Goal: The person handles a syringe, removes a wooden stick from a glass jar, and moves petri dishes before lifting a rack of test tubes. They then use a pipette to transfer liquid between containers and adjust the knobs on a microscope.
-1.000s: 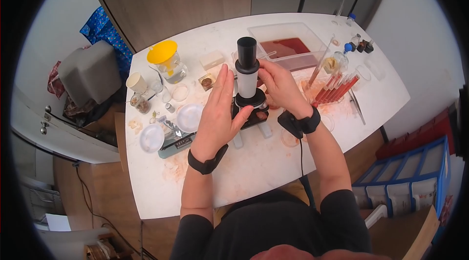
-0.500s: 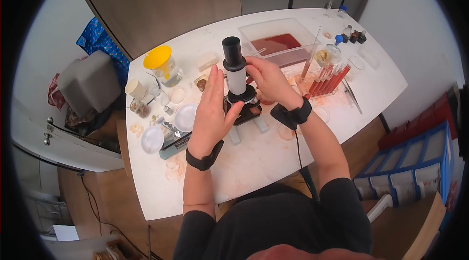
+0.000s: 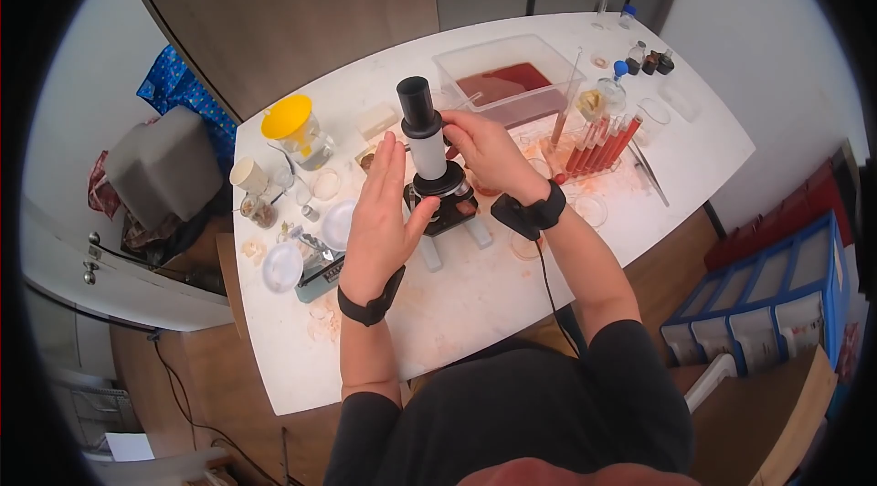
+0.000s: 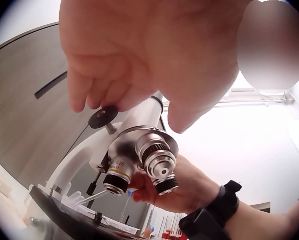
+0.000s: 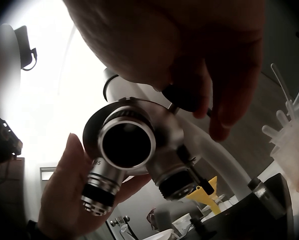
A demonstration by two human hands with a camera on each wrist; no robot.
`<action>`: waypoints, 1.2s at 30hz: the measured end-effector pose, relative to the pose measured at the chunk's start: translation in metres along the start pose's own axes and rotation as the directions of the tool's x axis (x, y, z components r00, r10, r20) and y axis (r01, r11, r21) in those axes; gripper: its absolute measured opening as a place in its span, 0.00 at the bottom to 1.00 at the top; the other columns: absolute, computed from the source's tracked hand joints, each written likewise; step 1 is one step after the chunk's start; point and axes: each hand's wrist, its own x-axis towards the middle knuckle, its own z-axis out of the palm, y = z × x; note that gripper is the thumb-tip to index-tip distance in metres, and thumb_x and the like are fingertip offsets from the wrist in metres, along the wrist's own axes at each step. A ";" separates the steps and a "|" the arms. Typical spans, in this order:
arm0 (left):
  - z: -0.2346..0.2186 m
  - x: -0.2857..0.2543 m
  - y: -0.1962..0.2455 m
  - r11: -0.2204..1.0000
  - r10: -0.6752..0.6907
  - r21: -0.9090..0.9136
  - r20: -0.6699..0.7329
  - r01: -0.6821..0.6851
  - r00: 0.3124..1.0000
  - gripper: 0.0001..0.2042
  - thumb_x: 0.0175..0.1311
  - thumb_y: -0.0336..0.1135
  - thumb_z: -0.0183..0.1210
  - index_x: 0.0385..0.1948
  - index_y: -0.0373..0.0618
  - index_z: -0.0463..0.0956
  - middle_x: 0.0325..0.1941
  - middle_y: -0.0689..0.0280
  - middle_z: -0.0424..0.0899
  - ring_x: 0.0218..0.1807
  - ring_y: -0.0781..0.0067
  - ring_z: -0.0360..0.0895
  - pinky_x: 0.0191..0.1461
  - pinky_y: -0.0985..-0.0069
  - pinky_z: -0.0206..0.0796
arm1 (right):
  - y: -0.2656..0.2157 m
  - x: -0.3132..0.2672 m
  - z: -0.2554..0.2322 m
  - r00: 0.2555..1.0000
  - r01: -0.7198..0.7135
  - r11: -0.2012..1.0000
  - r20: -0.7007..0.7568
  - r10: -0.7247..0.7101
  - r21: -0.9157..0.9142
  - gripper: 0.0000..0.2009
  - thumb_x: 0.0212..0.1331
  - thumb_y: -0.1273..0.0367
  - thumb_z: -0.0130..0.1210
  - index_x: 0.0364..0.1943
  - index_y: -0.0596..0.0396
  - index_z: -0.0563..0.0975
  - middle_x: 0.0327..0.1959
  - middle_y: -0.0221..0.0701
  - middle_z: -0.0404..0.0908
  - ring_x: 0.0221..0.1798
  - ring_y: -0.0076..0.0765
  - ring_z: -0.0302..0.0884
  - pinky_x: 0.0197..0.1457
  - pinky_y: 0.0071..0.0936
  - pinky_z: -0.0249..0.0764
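A microscope [image 3: 427, 153] with a white tube and black eyepiece stands between both hands. The left hand [image 3: 375, 232] is at its left side, fingers extended and thumb apart; in the left wrist view, its fingertips lie against a black side knob [image 4: 103, 116]. On the other side, the right hand [image 3: 498, 157] has bent fingers; the right wrist view shows them gripping the opposite black knob [image 5: 182, 98]. Metal objectives [image 4: 157, 159] hang below the tube. In the head view, a reddish patch [image 3: 466, 208] shows at the stage.
Behind the microscope is a clear tub [image 3: 512, 111] of red liquid. A rack of red tubes [image 3: 594, 150] and tweezers [image 3: 650, 177] lie to the right. A yellow funnel [image 3: 288, 117], glass jars [image 3: 259, 212] and a balance with white dishes [image 3: 282, 267] are on the left.
The head view has shifted, so the microscope and hands appear further left. Both hands remain beside the microscope, with little visible change in their hold.
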 end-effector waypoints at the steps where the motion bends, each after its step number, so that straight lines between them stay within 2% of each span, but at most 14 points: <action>1: 0.000 0.000 0.000 1.000 -0.002 -0.009 0.003 0.002 1.000 0.37 0.56 0.33 0.66 0.67 0.33 0.57 0.73 0.46 0.57 0.72 0.47 0.59 0.71 0.64 0.57 | -0.001 0.000 0.000 1.000 -0.003 1.000 -0.002 0.003 -0.006 0.13 0.68 0.67 0.47 0.51 0.57 0.77 0.39 0.37 0.84 0.32 0.35 0.81 0.39 0.30 0.75; 5: 0.001 -0.001 -0.003 0.999 0.000 -0.038 0.018 0.000 1.000 0.40 0.53 0.33 0.68 0.67 0.34 0.56 0.73 0.46 0.56 0.72 0.47 0.59 0.71 0.65 0.57 | -0.003 -0.002 -0.001 1.000 0.006 0.999 0.028 -0.005 -0.031 0.14 0.70 0.72 0.44 0.55 0.61 0.74 0.41 0.37 0.82 0.36 0.28 0.80 0.41 0.24 0.78; 8: -0.003 0.000 -0.002 0.999 0.003 -0.047 0.038 -0.002 0.999 0.43 0.50 0.33 0.70 0.68 0.34 0.55 0.74 0.46 0.55 0.72 0.47 0.59 0.71 0.65 0.57 | 0.000 -0.001 -0.002 0.999 0.024 0.999 0.049 -0.023 -0.026 0.15 0.69 0.73 0.43 0.56 0.61 0.74 0.43 0.38 0.81 0.38 0.29 0.80 0.40 0.24 0.78; 11: -0.004 0.000 -0.003 0.998 0.018 -0.056 0.046 -0.015 0.999 0.44 0.48 0.33 0.71 0.68 0.34 0.54 0.74 0.47 0.55 0.72 0.47 0.59 0.71 0.65 0.57 | -0.004 -0.007 -0.005 0.995 0.101 0.989 0.027 -0.098 -0.109 0.16 0.67 0.75 0.43 0.57 0.60 0.73 0.48 0.38 0.79 0.45 0.31 0.79 0.44 0.25 0.78; 14: -0.004 0.000 -0.003 0.998 0.011 -0.056 0.057 -0.008 0.998 0.44 0.48 0.33 0.71 0.68 0.35 0.54 0.74 0.47 0.54 0.72 0.48 0.58 0.71 0.65 0.57 | -0.012 -0.017 -0.006 0.983 0.176 0.982 -0.043 -0.179 -0.071 0.17 0.66 0.76 0.42 0.57 0.60 0.73 0.53 0.38 0.77 0.53 0.32 0.76 0.48 0.26 0.77; 16: -0.004 -0.001 -0.004 0.998 0.005 -0.064 0.057 -0.002 0.998 0.44 0.48 0.32 0.71 0.69 0.35 0.54 0.74 0.48 0.54 0.73 0.48 0.58 0.71 0.65 0.57 | -0.014 -0.022 -0.007 0.982 0.177 0.984 -0.065 -0.179 -0.032 0.16 0.66 0.75 0.43 0.55 0.61 0.74 0.53 0.41 0.77 0.55 0.40 0.76 0.55 0.30 0.72; 17: -0.004 -0.001 -0.004 0.997 0.001 -0.072 0.060 0.003 0.998 0.43 0.49 0.32 0.70 0.69 0.36 0.54 0.75 0.48 0.54 0.73 0.48 0.58 0.71 0.66 0.57 | -0.014 -0.023 -0.007 0.981 0.178 0.984 -0.077 -0.178 -0.011 0.15 0.66 0.75 0.44 0.54 0.61 0.74 0.54 0.42 0.77 0.56 0.45 0.75 0.58 0.32 0.70; 20: -0.007 -0.002 -0.003 0.995 -0.005 -0.096 0.075 0.012 0.997 0.38 0.55 0.30 0.64 0.69 0.37 0.55 0.75 0.49 0.54 0.73 0.49 0.57 0.72 0.66 0.55 | -0.013 -0.023 -0.007 0.954 0.272 0.954 -0.095 -0.284 -0.127 0.14 0.66 0.75 0.45 0.53 0.61 0.75 0.54 0.42 0.77 0.56 0.45 0.76 0.58 0.33 0.71; 23: -0.008 -0.002 -0.008 0.993 -0.006 -0.116 0.086 0.016 0.996 0.32 0.61 0.26 0.55 0.69 0.37 0.55 0.75 0.49 0.54 0.73 0.49 0.56 0.73 0.66 0.54 | -0.020 -0.024 -0.010 0.971 0.222 0.948 -0.041 -0.237 -0.230 0.15 0.65 0.77 0.44 0.53 0.59 0.76 0.58 0.41 0.76 0.60 0.45 0.74 0.59 0.33 0.72; 25: -0.009 -0.001 -0.008 0.991 -0.014 -0.132 0.090 0.026 0.996 0.29 0.63 0.23 0.49 0.69 0.37 0.56 0.75 0.49 0.54 0.74 0.49 0.56 0.73 0.67 0.53 | -0.022 -0.024 -0.012 0.961 0.254 0.924 -0.029 -0.274 -0.286 0.15 0.64 0.79 0.45 0.53 0.59 0.76 0.57 0.40 0.77 0.59 0.46 0.75 0.59 0.33 0.73; 28: -0.009 0.000 -0.008 0.989 -0.009 -0.143 0.076 0.020 0.997 0.28 0.62 0.20 0.46 0.68 0.36 0.56 0.74 0.49 0.55 0.74 0.49 0.56 0.73 0.67 0.52 | -0.023 -0.024 -0.014 0.955 0.279 0.907 -0.012 -0.297 -0.314 0.16 0.61 0.80 0.47 0.53 0.58 0.76 0.56 0.40 0.77 0.57 0.47 0.76 0.59 0.33 0.73; 36: -0.005 0.001 -0.005 0.991 -0.037 -0.124 0.034 0.041 0.999 0.29 0.60 0.17 0.47 0.67 0.37 0.59 0.73 0.49 0.58 0.72 0.50 0.59 0.72 0.67 0.56 | -0.016 -0.022 -0.016 0.953 0.296 0.905 0.027 -0.303 -0.306 0.19 0.57 0.82 0.49 0.54 0.58 0.76 0.57 0.40 0.77 0.57 0.48 0.76 0.58 0.34 0.74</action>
